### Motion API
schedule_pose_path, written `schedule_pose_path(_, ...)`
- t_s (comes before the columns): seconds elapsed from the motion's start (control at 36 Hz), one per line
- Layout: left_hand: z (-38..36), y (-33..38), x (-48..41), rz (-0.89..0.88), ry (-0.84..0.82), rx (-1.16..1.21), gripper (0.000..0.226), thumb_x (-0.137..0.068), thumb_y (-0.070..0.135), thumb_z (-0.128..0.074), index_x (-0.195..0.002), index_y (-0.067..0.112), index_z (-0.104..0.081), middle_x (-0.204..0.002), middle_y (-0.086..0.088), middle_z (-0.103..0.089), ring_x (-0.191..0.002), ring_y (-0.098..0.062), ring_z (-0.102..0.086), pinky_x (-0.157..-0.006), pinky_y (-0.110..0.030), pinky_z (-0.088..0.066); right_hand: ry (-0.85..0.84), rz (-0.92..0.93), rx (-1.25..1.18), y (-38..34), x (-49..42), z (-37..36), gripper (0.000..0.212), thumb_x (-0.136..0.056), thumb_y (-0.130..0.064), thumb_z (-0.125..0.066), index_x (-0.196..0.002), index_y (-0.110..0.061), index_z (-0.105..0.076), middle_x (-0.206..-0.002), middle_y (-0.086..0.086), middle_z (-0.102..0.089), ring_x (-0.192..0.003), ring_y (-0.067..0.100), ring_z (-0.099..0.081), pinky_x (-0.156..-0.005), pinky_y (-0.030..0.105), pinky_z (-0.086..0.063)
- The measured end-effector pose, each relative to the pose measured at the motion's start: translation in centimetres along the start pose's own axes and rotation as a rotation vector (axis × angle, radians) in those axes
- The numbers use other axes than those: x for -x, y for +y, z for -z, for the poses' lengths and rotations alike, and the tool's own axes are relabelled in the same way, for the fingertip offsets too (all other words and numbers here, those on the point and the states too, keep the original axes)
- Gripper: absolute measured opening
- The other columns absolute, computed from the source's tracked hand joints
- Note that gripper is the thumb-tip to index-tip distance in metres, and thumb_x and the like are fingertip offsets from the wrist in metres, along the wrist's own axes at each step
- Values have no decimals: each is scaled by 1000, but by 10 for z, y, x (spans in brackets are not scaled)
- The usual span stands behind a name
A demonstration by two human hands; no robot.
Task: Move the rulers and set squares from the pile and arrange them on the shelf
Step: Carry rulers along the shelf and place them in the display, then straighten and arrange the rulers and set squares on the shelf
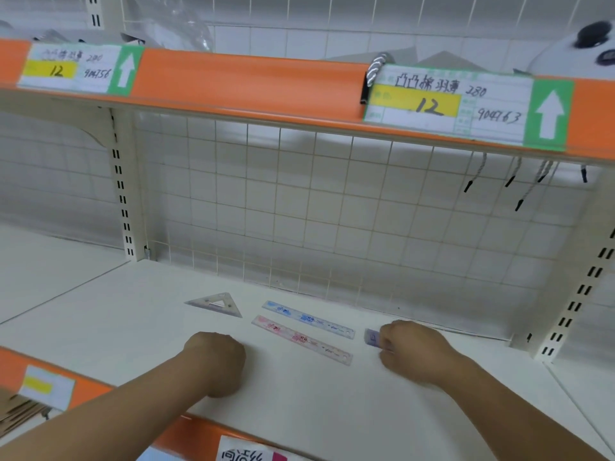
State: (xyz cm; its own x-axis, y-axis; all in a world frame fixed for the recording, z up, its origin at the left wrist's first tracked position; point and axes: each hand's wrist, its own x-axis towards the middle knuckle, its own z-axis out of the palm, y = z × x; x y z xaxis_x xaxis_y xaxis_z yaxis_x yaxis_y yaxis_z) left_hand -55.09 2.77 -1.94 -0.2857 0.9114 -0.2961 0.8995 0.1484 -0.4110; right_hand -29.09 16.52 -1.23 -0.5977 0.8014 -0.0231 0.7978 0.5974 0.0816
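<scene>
On the orange edge strip (249, 84) of the upper shelf I read two handwritten price tags. The left tag (76, 69) shows "12" on a yellow field, "280" above and "904756" beside it, then a white up arrow on green. The right tag (466, 108) has Chinese characters I can't make out, "280", "12" on yellow, "904763" and the same white arrow on green. A near label (246, 452) is cut off by the frame. The near left tag (46, 387) is illegible. Print on the blue ruler (307, 319), pink ruler (301, 339) and purple piece (372, 337) is too blurred for me.
</scene>
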Motion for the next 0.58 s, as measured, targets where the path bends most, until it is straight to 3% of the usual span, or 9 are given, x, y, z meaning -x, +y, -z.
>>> schedule_pose_path(0.08,-4,-5,2,60,60,100,36,-91,19,-39,-123,14,-56,-128,-5,-56,-117,-23,-55,-92,-31,-45,-2,78,10,-30,2,4,15,-90,-35,-46,-90,-22,-53,-105,1,-59,-100,23,-57,-80,32,-45)
schedule_pose_path(0.17,-7,-8,6,110,139,188,33,-92,23,-40,-120,16,-55,-126,-3,-56,-117,-21,-55,-91,-29,-44,3,137,22,-56,2,6,13,-90,-36,-46,-88,-23,-49,-104,4,-62,-89,24,-56,-75,32,-45)
schedule_pose_path(0.42,-9,-20,24,196,277,269,26,-94,23,-39,-111,11,-56,-119,-5,-60,-109,-23,-57,-82,-26,-45,7,259,58,-108,-6,15,14,-93,-30,-42,-87,-19,-45,-87,0,-50,-78,22,-47,-51,24,-26)
schedule_pose_path(0.58,-19,-42,39,239,286,323,25,-94,23,-39,-108,11,-57,-116,-5,-60,-107,-24,-58,-80,-26,-43,-8,326,49,-145,-14,21,12,-94,-31,-42,-89,-20,-47,-91,-1,-52,-82,21,-46,-61,29,-34)
